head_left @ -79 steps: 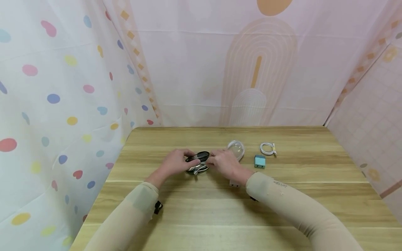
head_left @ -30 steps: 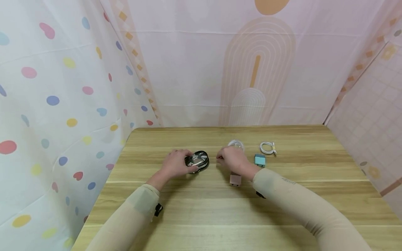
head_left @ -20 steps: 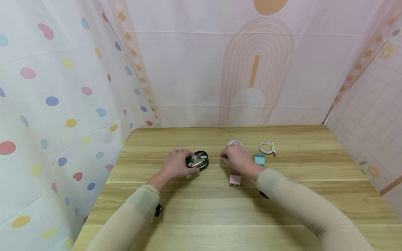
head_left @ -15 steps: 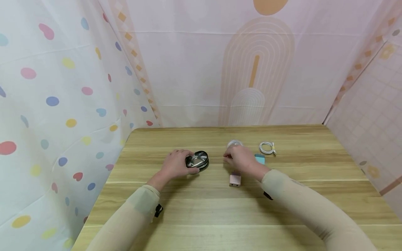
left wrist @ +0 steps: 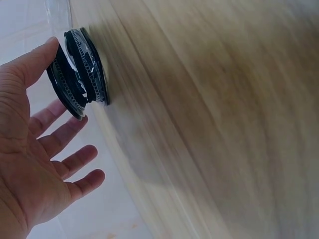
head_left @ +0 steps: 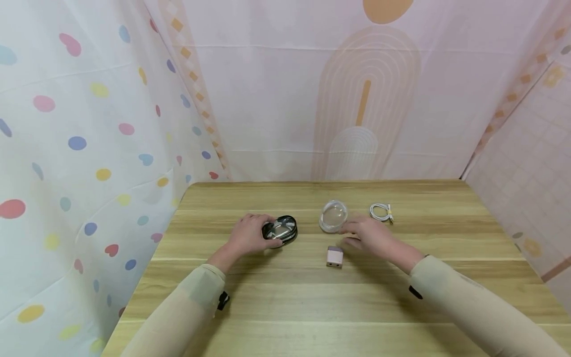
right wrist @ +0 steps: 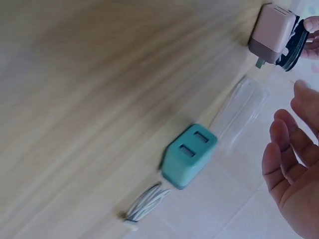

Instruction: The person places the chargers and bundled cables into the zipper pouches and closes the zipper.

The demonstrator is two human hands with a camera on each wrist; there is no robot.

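Observation:
My left hand [head_left: 250, 235] holds a small black oval zip case [left wrist: 94, 64], its thumb on one edge and fingertips at the opposite one. The case stands open on the table, zipper teeth showing, with a light-coloured cable [head_left: 280, 230] inside. My right hand [head_left: 370, 237] is empty, fingers loosely bent, close to the right of a clear round plastic case [head_left: 331, 229]. In the right wrist view, a teal two-port charger [right wrist: 187, 159] stands near that hand; in the head view the hand hides it. A pink charger [head_left: 335, 258] sits between the hands, nearer the front.
A coiled white cable [head_left: 379, 219] with a yellow tie lies behind the right hand. Everything rests on a wood-grain table [head_left: 294, 307]. Patterned cloth [head_left: 267, 99] hangs behind the table and along both sides.
My right hand has left the black zip case and moved right, past the clear case and over the teal charger. A plug that hung from the zip case no longer sticks out. The left hand stays put.

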